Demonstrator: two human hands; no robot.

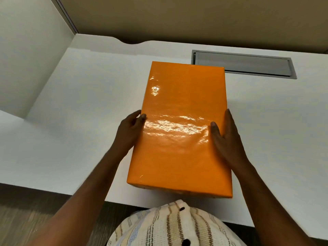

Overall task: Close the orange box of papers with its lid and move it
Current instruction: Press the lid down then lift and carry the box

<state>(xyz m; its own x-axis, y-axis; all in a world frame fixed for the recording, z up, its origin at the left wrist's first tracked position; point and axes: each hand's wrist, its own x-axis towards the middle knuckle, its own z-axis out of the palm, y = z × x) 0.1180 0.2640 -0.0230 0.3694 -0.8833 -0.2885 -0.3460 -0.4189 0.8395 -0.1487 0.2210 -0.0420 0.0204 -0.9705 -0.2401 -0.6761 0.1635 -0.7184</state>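
The orange box (181, 103) is glossy and rectangular, with its lid on, so the papers inside are hidden. It lies lengthwise in the middle of the white desk (79, 121), its near end at the desk's front edge. My left hand (130, 129) grips its left side, thumb on the top edge. My right hand (226, 137) presses against its right side, thumb resting on the lid. Whether the box touches the desk or hangs just above it I cannot tell.
A grey metal cable hatch (248, 65) is set into the desk behind the box at the right. A white partition wall (32, 50) stands at the left. My striped cream shirt (174, 226) fills the bottom, below the desk's front edge.
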